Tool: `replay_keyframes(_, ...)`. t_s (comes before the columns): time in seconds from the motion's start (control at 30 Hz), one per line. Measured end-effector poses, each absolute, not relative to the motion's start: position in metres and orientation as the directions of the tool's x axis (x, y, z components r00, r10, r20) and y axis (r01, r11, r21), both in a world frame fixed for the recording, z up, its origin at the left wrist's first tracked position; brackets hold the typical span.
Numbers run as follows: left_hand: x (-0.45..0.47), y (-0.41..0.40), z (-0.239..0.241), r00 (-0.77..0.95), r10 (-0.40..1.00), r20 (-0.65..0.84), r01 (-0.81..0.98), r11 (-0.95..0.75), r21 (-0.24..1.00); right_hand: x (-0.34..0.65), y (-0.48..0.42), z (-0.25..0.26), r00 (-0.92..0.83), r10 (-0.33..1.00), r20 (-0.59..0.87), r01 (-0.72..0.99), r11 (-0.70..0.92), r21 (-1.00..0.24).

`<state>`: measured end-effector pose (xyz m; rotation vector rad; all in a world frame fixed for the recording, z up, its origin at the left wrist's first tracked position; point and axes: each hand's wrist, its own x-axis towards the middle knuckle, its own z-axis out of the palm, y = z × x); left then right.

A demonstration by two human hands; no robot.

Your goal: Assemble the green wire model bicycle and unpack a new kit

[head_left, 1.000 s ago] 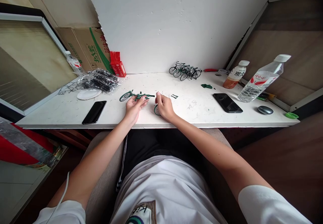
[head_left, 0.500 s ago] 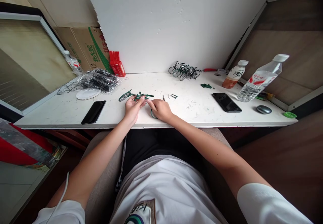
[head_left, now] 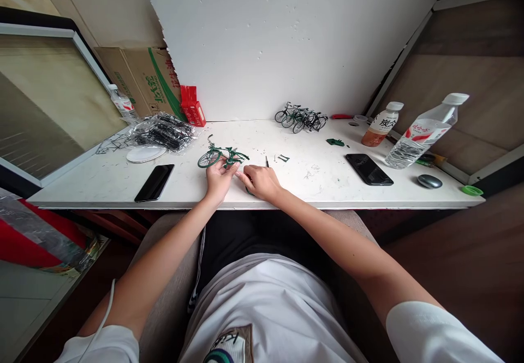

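Observation:
My left hand (head_left: 218,179) is closed round the rear part of a small green model bicycle (head_left: 229,156). The bicycle's front wheel and handlebar point to the left, clear of the fingers. Close beside it is my right hand (head_left: 262,182), its fingers curled and their tips near the back of the frame. What those fingertips hold, if anything, is hidden. Under the right hand a bit of a dark round part (head_left: 248,190), like a wheel, peeks out on the white table (head_left: 311,188). The tip of a slim dark tool (head_left: 267,161) shows just past the right knuckles; I cannot tell whether it is held.
Small green parts (head_left: 282,158) lie right of my hands, with another green piece (head_left: 335,142) farther off. Several model bicycles (head_left: 301,117) stand at the back. Phones (head_left: 154,183), bottles (head_left: 426,134), a mouse (head_left: 429,181) and bagged black parts (head_left: 164,132) are around the edges.
The model bicycle has been turned in my left hand, from nearly flat to more upright, so its front wheel and handlebar show clearly. My right hand stays close by.

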<state>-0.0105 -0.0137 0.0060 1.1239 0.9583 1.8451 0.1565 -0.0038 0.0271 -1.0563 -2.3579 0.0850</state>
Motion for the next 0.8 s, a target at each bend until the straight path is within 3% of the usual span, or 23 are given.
replay_keyframes(0.57, -0.010, -0.008, 0.002, -0.324, 0.846, 0.424, -0.114, -0.480, 0.870, 0.159, 0.010, 0.009, -0.645, 0.457, 0.613, 0.219, 0.879, -0.424)
replay_keyframes(0.8, -0.017, -0.005, 0.002, -0.402, 0.874, 0.274, -0.228, -0.385, 0.894, 0.159, 0.021, 0.004, -0.625, 0.434, 0.649, 0.036, 0.846, -0.531)
